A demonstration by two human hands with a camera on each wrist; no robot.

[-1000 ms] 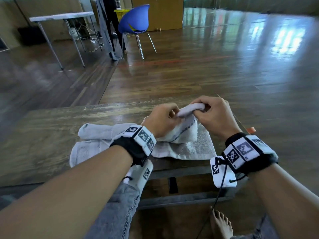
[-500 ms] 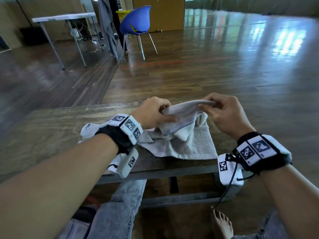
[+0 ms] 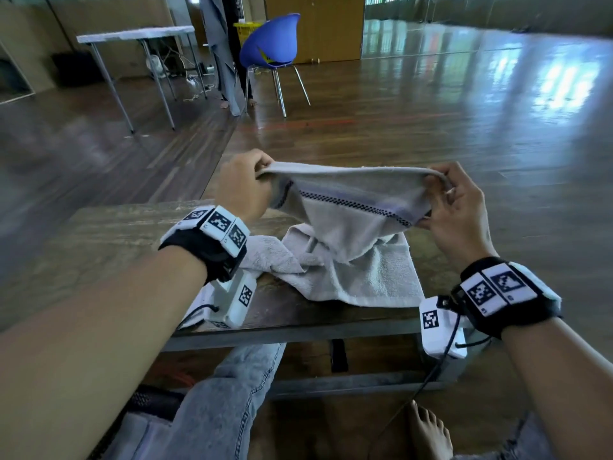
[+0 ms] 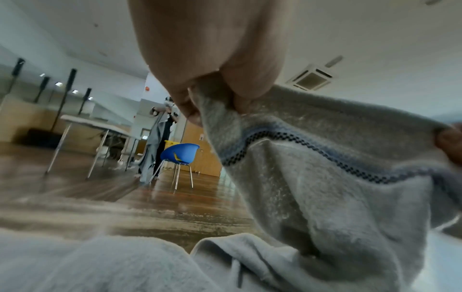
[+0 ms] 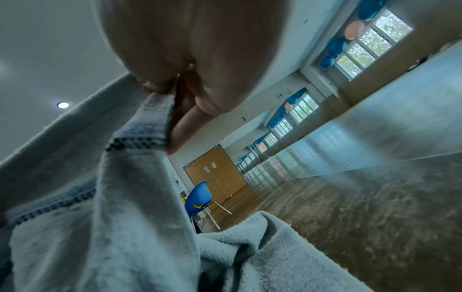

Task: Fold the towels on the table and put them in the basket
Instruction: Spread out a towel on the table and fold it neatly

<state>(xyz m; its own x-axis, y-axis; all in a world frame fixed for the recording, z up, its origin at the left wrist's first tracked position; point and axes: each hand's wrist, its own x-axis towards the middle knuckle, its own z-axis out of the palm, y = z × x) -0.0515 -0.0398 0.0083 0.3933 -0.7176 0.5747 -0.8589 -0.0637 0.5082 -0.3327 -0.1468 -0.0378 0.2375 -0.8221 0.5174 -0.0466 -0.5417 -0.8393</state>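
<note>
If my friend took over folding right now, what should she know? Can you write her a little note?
Left hand: pinches one top corner of the striped towel.
Right hand: pinches the other top corner, so the top edge is stretched between them above the table, the lower part hanging down.
More towels lie rumpled on the table under it.
Done: no folded towel shows.
Left: fold the held towel, then the rest, and put them in the basket, which is not in view.
</note>
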